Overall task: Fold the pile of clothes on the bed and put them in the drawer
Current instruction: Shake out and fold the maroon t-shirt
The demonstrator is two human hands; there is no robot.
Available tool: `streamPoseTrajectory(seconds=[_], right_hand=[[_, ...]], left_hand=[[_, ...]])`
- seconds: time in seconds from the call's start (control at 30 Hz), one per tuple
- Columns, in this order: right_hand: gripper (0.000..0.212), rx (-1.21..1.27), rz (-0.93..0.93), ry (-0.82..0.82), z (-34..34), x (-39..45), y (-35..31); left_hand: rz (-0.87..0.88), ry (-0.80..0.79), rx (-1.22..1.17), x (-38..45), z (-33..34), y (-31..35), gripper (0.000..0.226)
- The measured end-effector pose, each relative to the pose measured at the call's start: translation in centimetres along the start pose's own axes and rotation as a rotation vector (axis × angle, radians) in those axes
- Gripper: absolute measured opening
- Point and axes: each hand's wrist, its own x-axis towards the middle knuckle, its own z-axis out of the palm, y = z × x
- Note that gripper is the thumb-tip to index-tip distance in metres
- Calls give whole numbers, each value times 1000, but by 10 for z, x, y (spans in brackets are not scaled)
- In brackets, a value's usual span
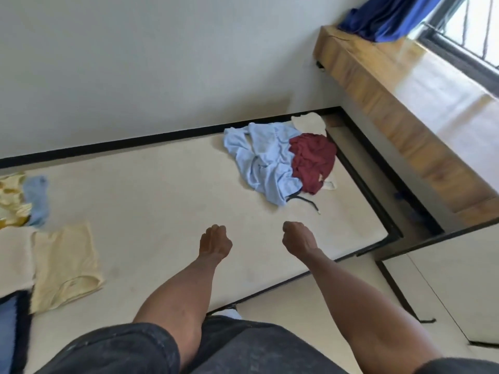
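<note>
Now | left hand [215, 239] fisted | right hand [296, 236] fisted | both above bed [162, 184]

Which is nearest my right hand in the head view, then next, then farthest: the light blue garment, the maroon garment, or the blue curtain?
From the right hand:
1. Light blue garment, crumpled on the bed just ahead.
2. Maroon garment, beside it on the right.
3. Blue curtain, far off on the wooden ledge by the window.
</note>
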Motion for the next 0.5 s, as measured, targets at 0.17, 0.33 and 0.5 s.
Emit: streamPoseTrajectory(seconds=[0.17, 0.33, 0.5], right_hand=[[9, 11, 159, -20, -36, 54, 69], [12, 41, 208, -63, -55, 117, 122], [17, 16, 160, -153, -66, 203, 184]], left_hand=[[108, -76, 11, 63, 0, 76, 29], [94, -139, 29, 120, 8, 141, 31], [24, -255, 43, 184, 27, 210, 35]])
